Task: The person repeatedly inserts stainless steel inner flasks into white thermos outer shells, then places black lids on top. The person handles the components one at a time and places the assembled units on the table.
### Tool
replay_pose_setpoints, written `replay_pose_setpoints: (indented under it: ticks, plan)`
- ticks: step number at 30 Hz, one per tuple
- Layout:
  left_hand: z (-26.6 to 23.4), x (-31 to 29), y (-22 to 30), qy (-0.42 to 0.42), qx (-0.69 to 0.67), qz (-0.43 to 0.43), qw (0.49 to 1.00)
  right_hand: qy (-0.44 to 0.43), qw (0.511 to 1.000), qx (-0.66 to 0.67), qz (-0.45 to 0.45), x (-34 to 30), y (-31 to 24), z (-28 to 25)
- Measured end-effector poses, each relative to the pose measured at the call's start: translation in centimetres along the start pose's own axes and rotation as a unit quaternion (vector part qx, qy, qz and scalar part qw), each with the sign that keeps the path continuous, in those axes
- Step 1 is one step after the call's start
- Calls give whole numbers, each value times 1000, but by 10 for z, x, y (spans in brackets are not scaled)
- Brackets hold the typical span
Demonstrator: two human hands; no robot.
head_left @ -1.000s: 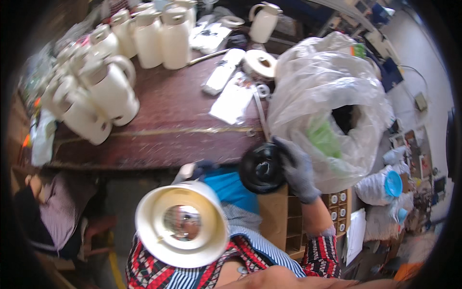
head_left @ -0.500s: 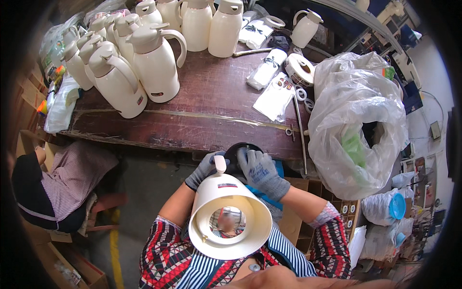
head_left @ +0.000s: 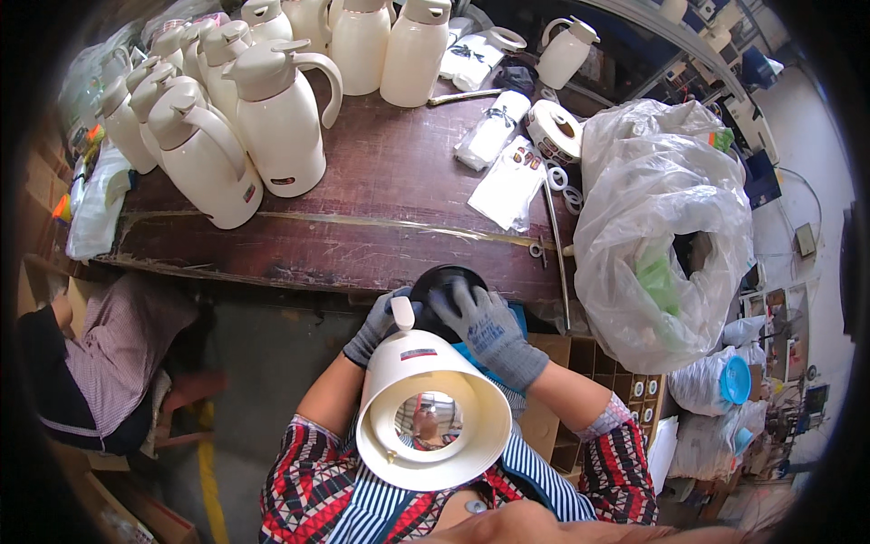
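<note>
A cream vacuum jug body [head_left: 426, 354] lies against my chest, its open mouth facing me and its shiny inner liner showing. At its far end is a black round base [head_left: 450, 277]. My left hand [head_left: 370, 328], in a grey glove, is closed around the far left side of the jug, beside its handle; its fingertips are partly hidden. Over the black base bends my right hand [head_left: 488, 332], gloved too, gripping the base's near right part; its fingertips are slightly blurred.
Several finished cream jugs [head_left: 281, 127] stand at the left of the brown table [head_left: 362, 199]. To the right are a tape roll [head_left: 554, 131], white packets [head_left: 507, 186], a metal rod [head_left: 556, 258] and a large plastic bag [head_left: 652, 227]. A person [head_left: 118, 354] sits at the left.
My right hand has shifted slightly over the black base, its fingers now blurred with motion. The jug stays against my chest, and the view has turned a little.
</note>
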State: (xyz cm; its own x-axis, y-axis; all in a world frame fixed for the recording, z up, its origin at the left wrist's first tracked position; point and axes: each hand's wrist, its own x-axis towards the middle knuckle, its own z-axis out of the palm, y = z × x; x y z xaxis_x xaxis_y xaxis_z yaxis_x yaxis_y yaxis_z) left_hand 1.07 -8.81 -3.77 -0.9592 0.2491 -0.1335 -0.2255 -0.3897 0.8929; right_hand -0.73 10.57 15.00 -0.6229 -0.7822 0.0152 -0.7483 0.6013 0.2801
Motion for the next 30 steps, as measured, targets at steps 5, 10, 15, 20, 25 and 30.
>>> replay_pose_setpoints:
  ticks: [5, 10, 15, 20, 25, 30]
  plan:
    - [-11, 4, -9, 10, 111, 63, 992, 2, 998, 13, 61, 8, -10, -13]
    - [-8, 4, -12, -21, 74, 38, 996, -157, 952, 141, 223, 11, -18, 11]
    - [-27, -4, -23, -13, -2, 20, 1000, 150, 965, 90, 198, -2, -7, -23]
    - [-17, -19, 10, -9, 103, 117, 988, 140, 869, 421, 220, -13, 18, 35]
    - [-34, -50, -37, -7, -79, 145, 986, 173, 978, 102, 52, -30, 52, 60]
    - [-39, -83, -51, 205, -208, 97, 951, 42, 984, 118, 127, -32, 37, 85]
